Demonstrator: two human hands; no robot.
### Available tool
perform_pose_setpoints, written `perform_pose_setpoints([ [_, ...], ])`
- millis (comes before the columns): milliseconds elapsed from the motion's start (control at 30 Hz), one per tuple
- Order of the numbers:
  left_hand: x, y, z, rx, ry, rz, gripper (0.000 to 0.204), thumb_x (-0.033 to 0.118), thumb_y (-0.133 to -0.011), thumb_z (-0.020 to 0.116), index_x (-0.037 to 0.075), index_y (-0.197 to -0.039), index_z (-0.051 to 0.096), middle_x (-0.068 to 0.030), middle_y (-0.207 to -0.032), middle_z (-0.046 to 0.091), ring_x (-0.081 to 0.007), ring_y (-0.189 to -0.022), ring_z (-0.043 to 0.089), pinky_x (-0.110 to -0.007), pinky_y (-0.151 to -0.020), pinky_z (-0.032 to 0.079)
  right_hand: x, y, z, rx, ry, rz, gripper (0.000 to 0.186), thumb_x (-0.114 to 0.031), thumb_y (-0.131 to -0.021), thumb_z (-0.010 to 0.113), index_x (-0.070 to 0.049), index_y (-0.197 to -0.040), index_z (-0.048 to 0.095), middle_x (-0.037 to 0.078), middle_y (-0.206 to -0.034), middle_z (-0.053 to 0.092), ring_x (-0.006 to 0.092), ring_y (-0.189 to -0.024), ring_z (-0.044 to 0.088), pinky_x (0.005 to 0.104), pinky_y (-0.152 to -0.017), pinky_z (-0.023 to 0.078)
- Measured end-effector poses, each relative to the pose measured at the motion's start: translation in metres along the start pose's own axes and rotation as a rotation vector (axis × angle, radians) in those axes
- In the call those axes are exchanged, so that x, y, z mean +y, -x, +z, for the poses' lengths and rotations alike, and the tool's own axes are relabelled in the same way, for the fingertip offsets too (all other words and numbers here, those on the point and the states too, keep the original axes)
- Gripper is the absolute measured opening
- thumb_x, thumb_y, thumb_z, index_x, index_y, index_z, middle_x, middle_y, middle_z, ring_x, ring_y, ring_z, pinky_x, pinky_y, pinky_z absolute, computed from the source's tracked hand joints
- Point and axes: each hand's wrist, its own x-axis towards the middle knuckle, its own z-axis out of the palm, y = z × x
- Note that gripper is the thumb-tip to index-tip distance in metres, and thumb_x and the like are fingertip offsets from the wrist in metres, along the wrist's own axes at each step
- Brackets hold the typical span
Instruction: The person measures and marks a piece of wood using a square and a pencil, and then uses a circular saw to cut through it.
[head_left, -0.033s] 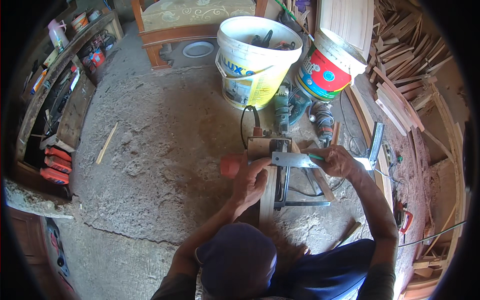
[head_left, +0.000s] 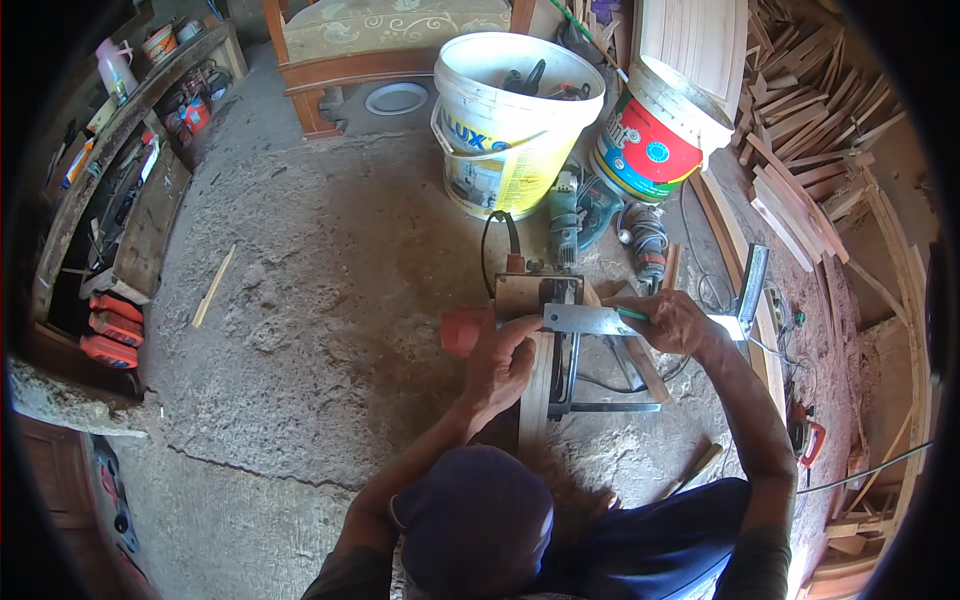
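Note:
A flat metal strip (head_left: 585,319) with a hole near its left end lies across a wooden-faced block (head_left: 520,293) and a metal frame (head_left: 572,375). My left hand (head_left: 500,362) is closed around the left side, thumb pressed at the strip's left end. Its index finger points up beside a red rounded part (head_left: 461,331). My right hand (head_left: 675,322) pinches a thin green pencil (head_left: 631,314) over the strip's right end; its fingertips are partly hidden. Under my left hand a pale wooden board (head_left: 535,395) runs toward me.
Ahead stand a white-yellow bucket (head_left: 515,150) of tools and a red-green bucket (head_left: 650,145). Corded power tools (head_left: 645,245) lie beside them. Wood offcuts (head_left: 810,130) pile up at the right. A tool shelf (head_left: 150,215) is on the left, and a cushioned chair (head_left: 390,40) stands behind.

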Motion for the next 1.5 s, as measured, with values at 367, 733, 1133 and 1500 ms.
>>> perform_pose_setpoints([
  [367,0.003,0.001,0.001,-0.009,-0.037,-0.045,0.034,-0.001,-0.086,0.059,0.008,-0.118,0.065,-0.0176,-0.102,0.067,-0.0313,-0.093,0.065,-0.046,-0.119,0.027,0.002,0.0,0.002,0.053,0.034,-0.071,0.032,-0.023,-0.094,0.062,-0.022,-0.126,0.066,0.015,-0.091,0.073,0.0339,-0.072,0.071,0.0399,-0.067,0.058],
  [733,0.003,0.002,-0.002,-0.013,-0.04,-0.047,0.037,-0.003,-0.086,0.06,0.008,-0.121,0.064,-0.0218,-0.121,0.055,-0.0283,-0.09,0.065,-0.035,-0.079,0.052,0.004,0.0,0.004,0.064,0.002,-0.065,0.031,-0.023,-0.094,0.063,-0.023,-0.125,0.067,0.013,-0.094,0.073,0.034,-0.073,0.07,0.0395,-0.069,0.057],
  [1133,0.004,0.002,-0.003,-0.025,-0.026,-0.098,0.034,-0.001,-0.086,0.06,0.008,-0.118,0.065,-0.0235,-0.12,0.057,-0.032,-0.094,0.066,-0.039,-0.094,0.049,-0.006,-0.001,-0.003,-0.016,0.052,0.02,0.031,-0.025,-0.096,0.061,-0.023,-0.127,0.067,0.012,-0.1,0.073,0.0313,-0.079,0.071,0.0385,-0.068,0.056],
  [1500,0.009,-0.001,-0.002,-0.055,-0.001,-0.133,0.034,-0.003,-0.086,0.058,0.007,-0.118,0.066,-0.0219,-0.123,0.057,-0.0284,-0.1,0.065,-0.035,-0.091,0.05,0.001,-0.001,-0.003,-0.037,0.042,0.01,0.032,-0.027,-0.095,0.062,-0.017,-0.126,0.066,0.014,-0.104,0.07,0.0347,-0.087,0.068,0.0416,-0.074,0.054],
])
